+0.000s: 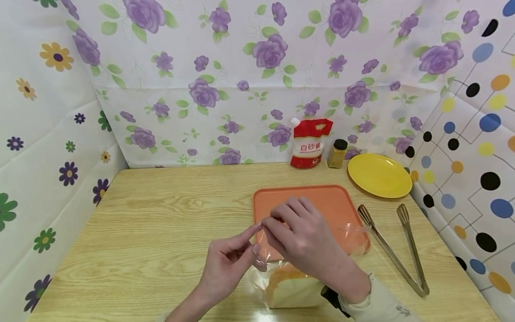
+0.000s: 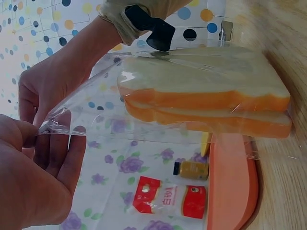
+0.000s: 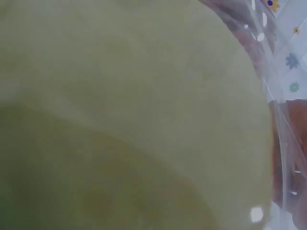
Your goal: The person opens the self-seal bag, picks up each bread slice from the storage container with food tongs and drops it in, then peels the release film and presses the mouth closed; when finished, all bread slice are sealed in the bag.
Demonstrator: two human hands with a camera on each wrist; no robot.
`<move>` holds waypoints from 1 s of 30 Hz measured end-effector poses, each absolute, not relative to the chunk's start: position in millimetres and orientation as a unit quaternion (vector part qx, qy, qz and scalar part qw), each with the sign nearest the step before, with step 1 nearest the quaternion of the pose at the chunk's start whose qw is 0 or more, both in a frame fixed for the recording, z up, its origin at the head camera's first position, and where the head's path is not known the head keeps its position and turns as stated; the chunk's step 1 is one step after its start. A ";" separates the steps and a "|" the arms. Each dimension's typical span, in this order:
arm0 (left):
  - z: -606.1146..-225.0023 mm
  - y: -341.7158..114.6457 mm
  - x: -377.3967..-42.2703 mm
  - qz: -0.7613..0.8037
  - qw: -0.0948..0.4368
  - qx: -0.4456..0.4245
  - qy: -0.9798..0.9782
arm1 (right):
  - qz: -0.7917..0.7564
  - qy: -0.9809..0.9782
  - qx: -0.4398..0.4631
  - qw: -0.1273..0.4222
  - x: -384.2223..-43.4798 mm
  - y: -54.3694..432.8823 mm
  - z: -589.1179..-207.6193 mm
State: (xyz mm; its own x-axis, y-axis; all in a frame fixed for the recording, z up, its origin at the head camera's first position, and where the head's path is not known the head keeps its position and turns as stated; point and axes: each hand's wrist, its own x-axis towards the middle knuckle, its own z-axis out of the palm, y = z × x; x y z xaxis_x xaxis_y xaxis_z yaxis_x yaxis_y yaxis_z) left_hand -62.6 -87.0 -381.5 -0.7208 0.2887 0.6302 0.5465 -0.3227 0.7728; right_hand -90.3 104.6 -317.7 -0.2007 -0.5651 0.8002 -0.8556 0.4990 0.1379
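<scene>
Bread slices [image 2: 206, 76] stand on edge inside a clear plastic bag [image 2: 91, 93] at the table's front, partly behind my right hand in the head view. My left hand [image 1: 227, 264] pinches the gathered end of the bag between thumb and fingers. From the other side, my right hand [image 1: 303, 235] meets it with bent fingers and holds the same gathered plastic, its wrist over the bread. Both hands' fingertips nearly touch. In the right wrist view a pale bread face [image 3: 144, 72] fills most of the picture, so that hand's grip is hidden there.
Behind the bread lies a coral-coloured tray [image 1: 322, 197]. Metal tongs [image 1: 394, 256] lie spread to the right. A yellow plate [image 1: 380, 175], a small black-capped jar [image 1: 337, 154] and a red-and-white sugar pouch [image 1: 307, 145] stand along the back, before a flowered curtain [image 1: 225, 67].
</scene>
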 end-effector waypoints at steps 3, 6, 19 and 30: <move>-382.7 -87.0 -62.8 -0.729 0.088 -0.363 -0.574 | 0.193 -0.745 0.468 0.434 -92.7 103.7 -318.8; -383.6 -87.2 -63.0 -0.729 0.086 -0.363 -0.573 | 0.218 -0.739 0.462 0.438 -94.9 102.7 -319.8; -382.4 -85.7 -59.1 -0.712 0.091 -0.326 -0.615 | 0.301 -0.739 0.415 0.436 -97.9 102.9 -322.1; -391.5 -86.3 -56.3 -0.715 0.150 -0.309 -0.610 | 0.462 -0.743 0.328 0.355 -99.4 121.4 -309.2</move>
State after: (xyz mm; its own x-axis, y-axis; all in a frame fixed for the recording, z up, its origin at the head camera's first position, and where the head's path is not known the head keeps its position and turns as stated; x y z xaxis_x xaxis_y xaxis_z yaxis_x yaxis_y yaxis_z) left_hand -56.3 -86.3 -391.5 -0.7642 0.1622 0.6242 0.5909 -0.2119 0.7784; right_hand -99.4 121.4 -309.2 -0.5323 -0.1590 0.8315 -0.8160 0.3580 -0.4539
